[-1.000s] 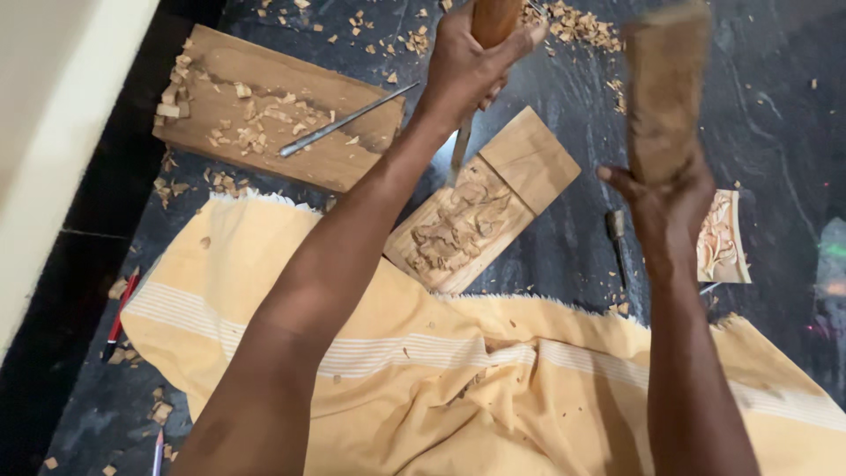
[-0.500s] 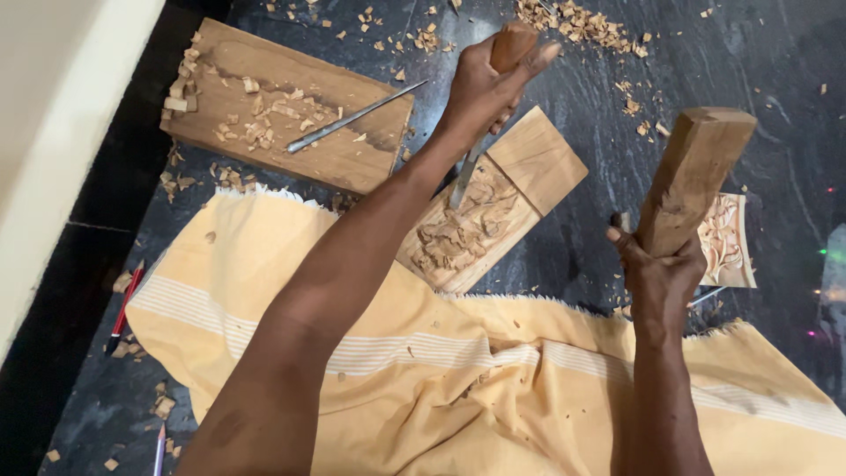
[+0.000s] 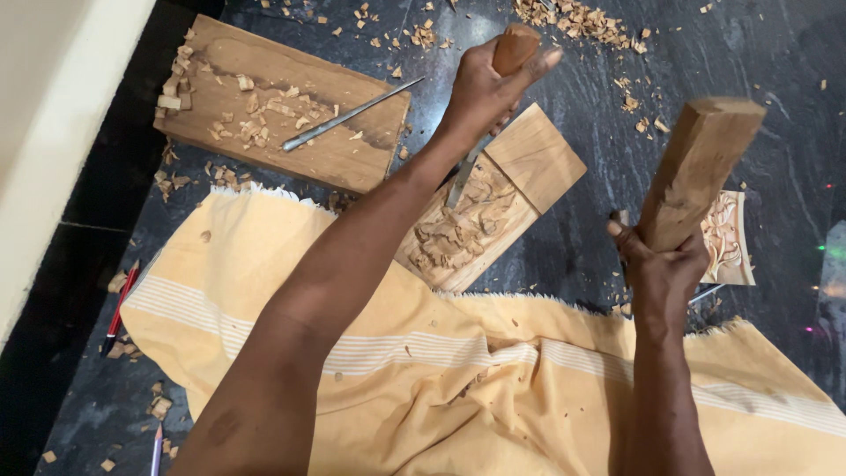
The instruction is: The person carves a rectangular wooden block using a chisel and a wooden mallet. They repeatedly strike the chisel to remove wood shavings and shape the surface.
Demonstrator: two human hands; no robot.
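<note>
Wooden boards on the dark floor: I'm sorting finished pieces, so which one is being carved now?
The narrow light wooden board under the left hand's chisel, half carved; the big brown plank merely holds chips.

Three wood slabs [image 3: 282,115], two chisels [image 3: 348,115], one mallet [image 3: 696,167].

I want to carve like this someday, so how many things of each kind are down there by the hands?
Wooden boards: 3, the big plank, the carved board, the small carved piece
Chisels: 2, one in the left hand, one loose metal one
Wooden mallets: 1, in the right hand
Pencils: 2, red and pale
Yellow cloths: 1
Total: 9
</note>
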